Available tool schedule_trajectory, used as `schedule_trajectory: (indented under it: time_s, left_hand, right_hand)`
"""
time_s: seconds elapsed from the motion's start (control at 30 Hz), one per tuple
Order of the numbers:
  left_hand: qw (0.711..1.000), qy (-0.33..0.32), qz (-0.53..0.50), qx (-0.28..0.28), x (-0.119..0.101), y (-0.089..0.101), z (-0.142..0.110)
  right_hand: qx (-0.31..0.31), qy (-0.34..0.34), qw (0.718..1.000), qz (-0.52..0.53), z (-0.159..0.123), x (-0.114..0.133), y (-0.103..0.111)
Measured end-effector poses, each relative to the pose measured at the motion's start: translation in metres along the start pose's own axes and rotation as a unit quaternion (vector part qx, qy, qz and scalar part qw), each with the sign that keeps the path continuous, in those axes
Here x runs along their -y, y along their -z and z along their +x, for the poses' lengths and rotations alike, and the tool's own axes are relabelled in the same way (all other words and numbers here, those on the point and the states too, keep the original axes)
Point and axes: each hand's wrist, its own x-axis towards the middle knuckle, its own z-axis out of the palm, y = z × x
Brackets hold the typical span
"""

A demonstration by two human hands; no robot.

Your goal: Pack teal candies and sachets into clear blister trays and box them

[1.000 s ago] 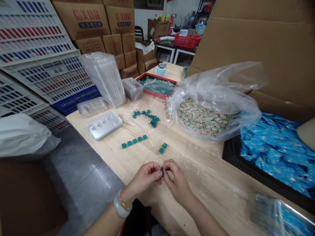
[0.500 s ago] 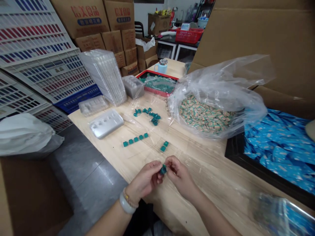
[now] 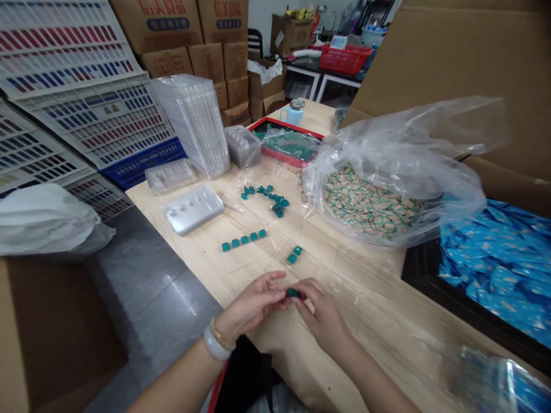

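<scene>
In front of me, a small dark-green piece (image 3: 293, 292) is held above the table between my two hands. My right hand (image 3: 317, 310) pinches it between thumb and fingers. My left hand (image 3: 257, 301) has its thumb and lower fingers against the piece's left end, with the index finger lifted away. Just beyond lie two green square pieces (image 3: 295, 254) side by side. A row of several green squares (image 3: 244, 240) sits to the left of them. Farther back is a loose heap of green pieces (image 3: 279, 204).
A silvery moulded tray (image 3: 193, 210) and a stack of clear trays (image 3: 196, 129) stand at left. At right are an open plastic bag (image 3: 391, 160) of small packets and a dark-edged box of blue packets (image 3: 503, 264). A red-rimmed tray (image 3: 287, 156) and mug (image 3: 294, 115) are behind.
My hands turn the green piece over between the fingers. My left index finger has lifted off it. The whole view has shifted slightly; the pieces on the table keep their places.
</scene>
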Motion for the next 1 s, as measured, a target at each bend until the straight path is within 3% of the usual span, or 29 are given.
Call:
schedule_trajectory:
  time_s: [0.07,0.13,0.2,0.3,0.53,0.63,0.73,0.9,1.0]
  left_hand:
    - [0.977,-0.109,0.166,-0.074,0.000,0.003,0.007]
    - [0.910,-0.191,0.351,-0.113,0.002,0.004,0.013]
    - [0.844,-0.217,0.478,-0.108,0.004,0.005,0.017]
    - [0.801,-0.219,0.549,-0.098,0.006,0.007,0.018]
    - [0.785,-0.223,0.568,-0.106,-0.001,0.003,0.019]
    - [0.770,-0.244,0.584,-0.083,-0.007,-0.007,0.032]
    - [0.774,-0.213,0.593,-0.058,-0.010,-0.016,0.046]
    - [0.792,-0.180,0.574,-0.105,-0.011,-0.016,0.057]
    - [0.786,-0.183,0.583,-0.093,-0.013,-0.011,0.060]
  right_hand:
    - [-0.060,-0.003,0.997,-0.047,0.012,-0.012,-0.007]
    - [-0.085,-0.002,0.991,-0.098,0.025,-0.026,-0.017]
    - [-0.083,-0.004,0.986,-0.147,0.037,-0.038,-0.028]
    - [-0.082,-0.012,0.978,-0.190,0.043,-0.047,-0.039]
    - [-0.098,-0.067,0.986,-0.118,0.022,-0.044,-0.028]
    - [-0.101,-0.047,0.985,-0.128,0.020,-0.043,-0.027]
    - [-0.112,-0.035,0.983,-0.139,0.023,-0.045,-0.030]
    - [-0.112,-0.022,0.981,-0.155,0.020,-0.046,-0.029]
    - [-0.073,-0.004,0.976,-0.203,0.018,-0.044,-0.025]
